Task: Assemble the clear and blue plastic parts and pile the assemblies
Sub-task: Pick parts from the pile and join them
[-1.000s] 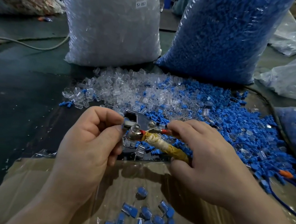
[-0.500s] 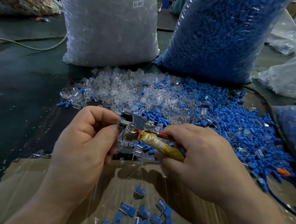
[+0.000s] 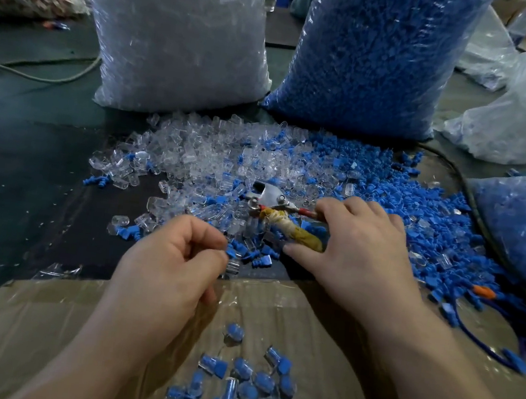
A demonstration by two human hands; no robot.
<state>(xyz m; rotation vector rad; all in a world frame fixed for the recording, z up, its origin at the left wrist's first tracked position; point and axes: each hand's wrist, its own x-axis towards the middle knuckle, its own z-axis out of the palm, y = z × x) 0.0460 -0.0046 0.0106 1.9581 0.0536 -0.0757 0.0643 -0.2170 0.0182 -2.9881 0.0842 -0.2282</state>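
Change: left hand (image 3: 171, 274) off pliers (image 3: 271, 205), now pinching 1 pressed piece (image 3: 232, 260); right hand (image 3: 358, 255) grips pliers handles. Drop on pile (image 3: 240, 387) next.

Head view, single: worn on person's head, facing forward and down, close above the desk (image 3: 25, 168) and sacks beyond.

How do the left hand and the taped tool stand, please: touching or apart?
Apart: the head view shows loose parts between the left hand and the tool.
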